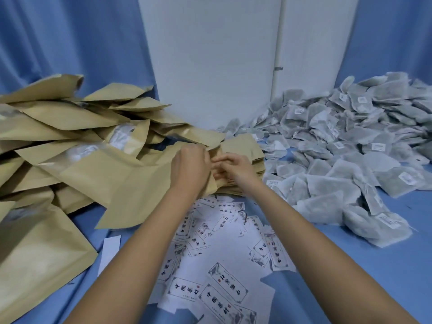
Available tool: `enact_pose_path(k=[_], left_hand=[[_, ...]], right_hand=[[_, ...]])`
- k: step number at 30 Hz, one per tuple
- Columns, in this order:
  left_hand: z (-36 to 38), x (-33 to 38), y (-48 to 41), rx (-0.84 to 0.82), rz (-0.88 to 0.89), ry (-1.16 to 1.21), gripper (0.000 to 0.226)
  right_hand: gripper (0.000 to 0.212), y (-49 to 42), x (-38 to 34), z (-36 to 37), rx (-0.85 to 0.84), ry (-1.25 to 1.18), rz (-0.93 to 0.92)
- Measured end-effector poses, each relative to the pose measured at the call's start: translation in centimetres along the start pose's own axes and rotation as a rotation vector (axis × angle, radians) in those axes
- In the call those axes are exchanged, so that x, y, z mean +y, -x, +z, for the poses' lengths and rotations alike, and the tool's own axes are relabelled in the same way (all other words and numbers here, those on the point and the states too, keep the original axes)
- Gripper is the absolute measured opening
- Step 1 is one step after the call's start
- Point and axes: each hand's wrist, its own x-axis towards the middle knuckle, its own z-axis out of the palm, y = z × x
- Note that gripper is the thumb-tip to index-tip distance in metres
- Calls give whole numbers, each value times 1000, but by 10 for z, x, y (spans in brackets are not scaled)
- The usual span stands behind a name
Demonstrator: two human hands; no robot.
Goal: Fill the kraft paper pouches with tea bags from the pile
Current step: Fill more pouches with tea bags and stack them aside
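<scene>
pouch stack, labels near, tea bags right

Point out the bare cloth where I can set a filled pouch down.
Widest bare cloth: near right, between the tea bags and the right forearm. A narrow strip runs near left, beside the pouch pile. Crowded: printed labels in the near centre, the flat pouch stack beyond them.

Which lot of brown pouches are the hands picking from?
The neat stack at centre, next to the tea bags; the loose heap at left lies jumbled.
</scene>
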Motion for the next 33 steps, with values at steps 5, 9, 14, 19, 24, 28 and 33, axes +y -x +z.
enact_pose_path(k=[5, 9, 14, 19, 24, 28, 33], left_hand=[[7, 2, 0, -13, 6, 43, 30], [9, -1, 0, 8, -3, 80, 28], [11, -5, 4, -2, 21, 85, 28], [17, -6, 8, -25, 10, 125, 28], [24, -3, 12, -34, 28, 136, 27], [28, 0, 13, -47, 23, 148, 26], [31, 3, 15, -49, 21, 169, 26]], right_hand=[[14, 33, 27, -54, 154, 565, 37], [44, 42, 46, -54, -216, 645, 155], [54, 36, 57, -29, -435, 992, 25], [33, 34, 64, -47, 189, 1311, 13], [58, 42, 70, -87, 297, 1412, 479], [33, 38, 63, -98, 406, 1450, 262], [44, 48, 61, -107, 355, 1425, 239]])
